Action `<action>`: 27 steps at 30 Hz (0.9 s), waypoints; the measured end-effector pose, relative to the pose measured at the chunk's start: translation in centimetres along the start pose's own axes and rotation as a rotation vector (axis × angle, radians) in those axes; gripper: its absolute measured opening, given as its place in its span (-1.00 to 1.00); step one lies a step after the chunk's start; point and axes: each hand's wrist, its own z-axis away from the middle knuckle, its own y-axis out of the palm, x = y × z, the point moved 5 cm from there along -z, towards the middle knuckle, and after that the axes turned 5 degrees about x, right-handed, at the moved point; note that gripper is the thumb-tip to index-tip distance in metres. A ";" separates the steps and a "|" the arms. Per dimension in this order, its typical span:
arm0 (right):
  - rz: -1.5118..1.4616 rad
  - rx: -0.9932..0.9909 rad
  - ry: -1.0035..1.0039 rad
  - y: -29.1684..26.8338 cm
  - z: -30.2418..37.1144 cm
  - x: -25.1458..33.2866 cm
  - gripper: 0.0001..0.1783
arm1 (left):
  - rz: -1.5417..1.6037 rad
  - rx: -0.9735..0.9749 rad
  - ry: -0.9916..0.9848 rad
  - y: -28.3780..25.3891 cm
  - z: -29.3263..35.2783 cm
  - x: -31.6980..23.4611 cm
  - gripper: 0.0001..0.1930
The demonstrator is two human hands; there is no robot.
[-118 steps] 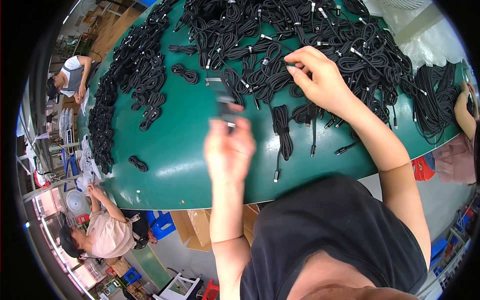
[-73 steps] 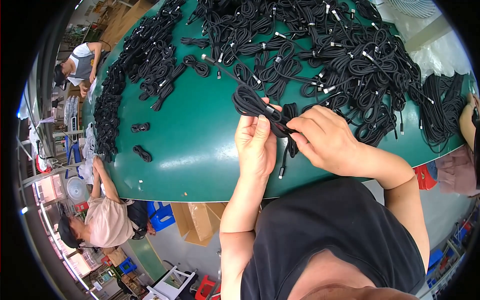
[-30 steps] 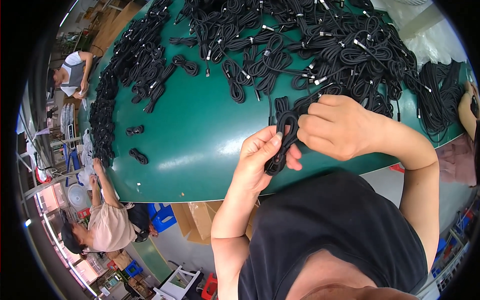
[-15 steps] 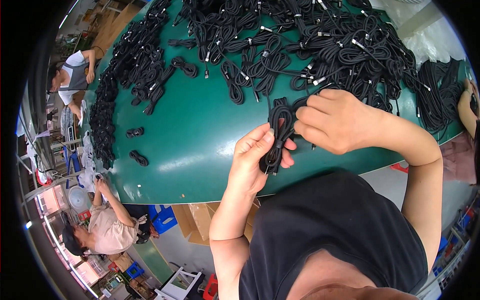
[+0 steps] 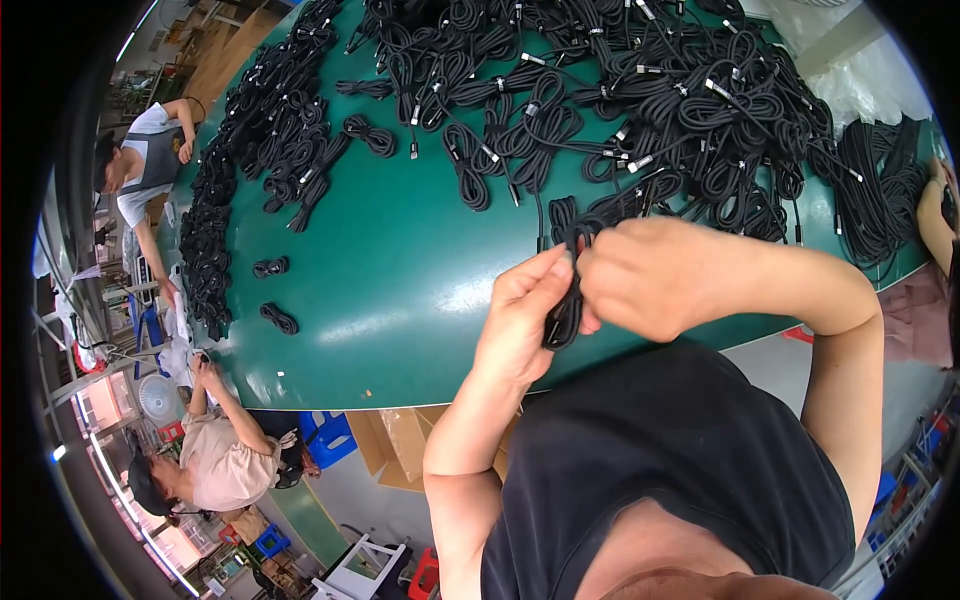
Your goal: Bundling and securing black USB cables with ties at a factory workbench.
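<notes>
A coiled black cable [image 5: 566, 318] stands slanted above the near edge of the green table, its loops bundled together. My left hand [image 5: 522, 318] grips the bundle from the left, with the thumb on the near side and other fingertips showing behind it. Curled and slightly blurred, my right hand [image 5: 652, 278] closes at the bundle's right side; its fingertips are partly hidden against the loops. Just beyond, more black cable loops [image 5: 652, 190] lie at the edge of a large heap of coiled cables [image 5: 690, 110] with silvery plugs.
Another row of bundled cables [image 5: 208, 240] runs along the table's left side. Two small bundles [image 5: 278, 318] lie apart on the green tabletop [image 5: 390, 290]. Two people work at the left, and another person's arm [image 5: 934, 215] shows at the right. Cardboard boxes [image 5: 385, 455] stand below the table edge.
My left hand and the cable bundle have shifted slightly right. My right hand has come down and in against the bundle. At the far left, a person's arm has reached toward the table.
</notes>
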 end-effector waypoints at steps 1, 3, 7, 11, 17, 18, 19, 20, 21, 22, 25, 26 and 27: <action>0.001 0.000 0.001 0.0 0.0 0.3 -0.84 | 0.007 -0.056 -0.011 0.1 -0.1 0.1 -0.65; 0.099 0.041 -0.009 0.2 0.0 0.5 -0.82 | 0.018 -0.048 -0.001 -0.3 -0.2 0.2 -0.67; 0.181 -0.030 0.166 -1.5 -0.2 -1.0 -0.81 | 0.015 0.021 0.036 -0.8 0.3 -0.6 -0.65; 0.024 -0.056 0.191 -1.1 0.5 -1.5 -0.78 | 0.018 0.018 0.022 -1.0 0.3 -0.4 -0.65; 0.017 -0.034 0.058 0.1 0.2 -0.3 -0.80 | -0.020 0.010 -0.017 0.2 -0.1 -0.3 -0.71; -0.018 -0.074 0.084 -0.1 0.2 -0.5 -0.81 | -0.019 0.011 -0.018 0.2 -0.1 -0.2 -0.71; -0.053 -0.115 0.110 -0.3 0.3 -0.7 -0.82 | -0.019 0.029 0.003 0.3 -0.1 -0.3 -0.71; -0.053 -0.115 0.110 -0.4 0.3 -0.9 -0.82 | -0.019 0.046 0.024 0.4 -0.1 -0.4 -0.71; -0.057 -0.116 0.123 -0.5 0.3 -1.1 -0.82 | -0.020 0.063 0.043 0.3 -0.1 -0.5 -0.70; -0.060 -0.117 0.135 -0.5 0.3 -1.4 -0.82 | -0.021 0.062 0.042 0.3 -0.1 -0.5 -0.70; -0.094 -0.145 0.155 -0.1 0.6 -2.4 -0.82 | 0.013 0.076 0.021 0.3 0.0 -0.4 -0.67; -0.083 -0.134 0.164 -0.1 0.8 -2.6 -0.84 | 0.008 0.078 0.025 0.1 0.1 -0.5 -0.66; -0.084 -0.134 0.163 -0.2 0.9 -2.7 -0.84 | 0.004 0.079 0.031 0.0 0.2 -0.5 -0.65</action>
